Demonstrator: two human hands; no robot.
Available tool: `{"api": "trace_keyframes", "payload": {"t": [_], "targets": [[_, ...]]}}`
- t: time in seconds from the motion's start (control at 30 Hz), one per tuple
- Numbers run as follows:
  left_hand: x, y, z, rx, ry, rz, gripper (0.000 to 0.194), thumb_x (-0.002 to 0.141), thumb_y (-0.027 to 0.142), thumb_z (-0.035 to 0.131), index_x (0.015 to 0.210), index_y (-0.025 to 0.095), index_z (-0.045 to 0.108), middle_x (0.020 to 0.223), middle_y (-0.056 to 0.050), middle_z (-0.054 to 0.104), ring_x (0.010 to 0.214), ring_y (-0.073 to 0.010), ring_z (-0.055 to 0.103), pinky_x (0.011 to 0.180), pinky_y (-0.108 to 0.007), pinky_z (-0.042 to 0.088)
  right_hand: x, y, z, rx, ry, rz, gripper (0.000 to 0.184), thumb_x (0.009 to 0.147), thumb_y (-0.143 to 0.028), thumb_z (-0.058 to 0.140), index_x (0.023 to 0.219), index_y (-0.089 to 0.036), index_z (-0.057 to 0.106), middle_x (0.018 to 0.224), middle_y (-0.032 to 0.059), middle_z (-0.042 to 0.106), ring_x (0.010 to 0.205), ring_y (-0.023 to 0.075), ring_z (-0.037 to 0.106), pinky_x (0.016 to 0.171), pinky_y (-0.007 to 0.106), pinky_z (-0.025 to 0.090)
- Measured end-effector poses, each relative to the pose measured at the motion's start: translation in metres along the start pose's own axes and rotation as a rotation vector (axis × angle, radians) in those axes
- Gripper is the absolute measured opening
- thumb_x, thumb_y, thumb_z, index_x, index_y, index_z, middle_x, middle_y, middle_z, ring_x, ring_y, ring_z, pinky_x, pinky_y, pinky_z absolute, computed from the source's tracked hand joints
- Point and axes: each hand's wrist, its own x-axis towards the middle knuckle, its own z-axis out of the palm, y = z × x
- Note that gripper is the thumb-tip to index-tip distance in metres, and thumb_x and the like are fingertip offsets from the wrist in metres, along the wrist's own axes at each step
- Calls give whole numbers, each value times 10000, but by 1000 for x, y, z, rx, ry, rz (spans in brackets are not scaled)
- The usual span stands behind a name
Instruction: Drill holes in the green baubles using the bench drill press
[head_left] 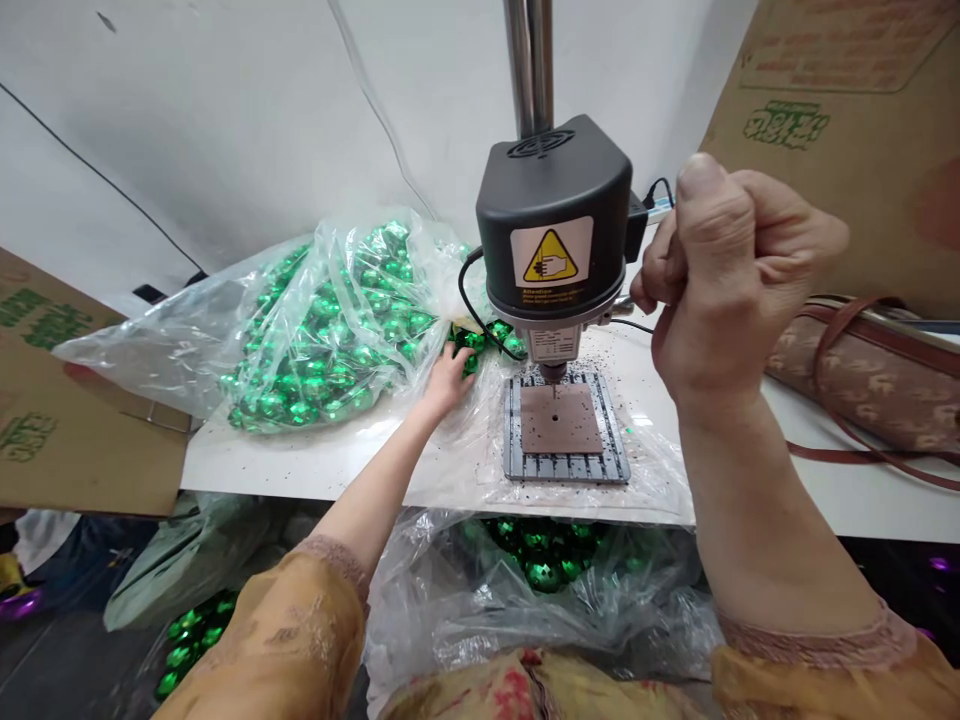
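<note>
A small black bench drill press point(555, 220) stands on the white table, with a yellow hand-warning label on its front. Under its bit, a brown square plate point(570, 418) with a dark hole lies on a slotted metal base point(514, 440), sprinkled with dark shavings. My right hand point(724, 270) is closed in a fist at the right of the drill press, around the end of its feed lever point(621, 308); the grip itself is hidden. At the mouth of a clear plastic bag point(322, 270), my left hand point(448, 378) has its fingers apart against shiny green faceted balls point(466, 345).
Another plastic bag point(442, 590) with green balls hangs below the table's front edge point(450, 505). Cardboard boxes point(67, 400) stand at left and back right point(847, 150). A brown patterned handbag point(885, 380) with a strap lies at right. A black cable point(469, 290) loops beside the drill.
</note>
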Motion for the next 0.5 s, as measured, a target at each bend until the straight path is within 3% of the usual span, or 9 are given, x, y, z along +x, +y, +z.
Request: {"api": "trace_keyframes", "payload": {"t": [0.1, 0.23, 0.33, 0.5], "targets": [[-16, 13, 1, -552, 53, -92, 458, 763, 310, 797, 1177, 191, 641, 1036, -82, 654, 872, -211, 657, 783, -354, 548, 1, 3, 0, 28, 15, -18, 517, 854, -365, 673, 521, -167, 331, 423, -83, 254, 372, 7, 291, 383, 232, 184], [-43, 43, 9, -1134, -95, -252, 563, 770, 503, 785, 1208, 201, 601, 1059, -78, 711, 806, -168, 687, 685, -310, 566, 0, 2, 1, 21, 17, -24, 509, 869, -343, 661, 519, -164, 338, 425, -81, 254, 379, 9, 288, 396, 231, 184], [-58, 60, 19, -1247, -152, -301, 594, 735, 530, 821, 1189, 208, 614, 1078, -80, 729, 833, -169, 706, 655, -275, 555, -1, -2, 1, 8, 2, -6, 486, 888, -309, 635, 525, -166, 346, 434, -78, 274, 384, 9, 291, 409, 232, 194], [-66, 73, 36, -1194, -178, -180, 624, 704, 495, 865, 1197, 196, 627, 1052, -71, 738, 945, -189, 696, 749, -283, 551, -1, -4, 0, -17, -14, 4, 531, 822, -480, 675, 528, -182, 348, 449, -74, 288, 387, 21, 278, 403, 253, 208]]}}
